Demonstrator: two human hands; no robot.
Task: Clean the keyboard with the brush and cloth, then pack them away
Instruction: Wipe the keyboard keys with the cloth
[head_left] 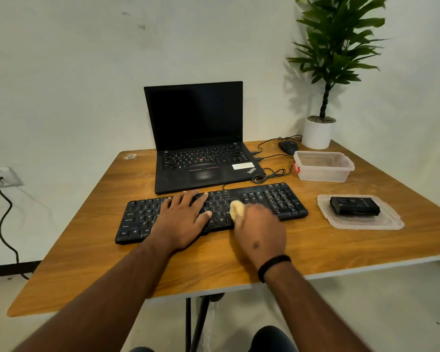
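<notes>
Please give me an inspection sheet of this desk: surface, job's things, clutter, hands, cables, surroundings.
Surface: wooden table, sticker at far left corner.
Job's things: keyboard in front of the laptop; yellow cloth on the keys; open box; lid flat, black case on it. Brush: nothing seen.
Clutter: mouse, potted plant.
Hands: left hand flat on keyboard; right hand holds cloth, blurred.
Cables: coiled cable right of laptop.
Surroundings: wall socket with black cord.
</notes>
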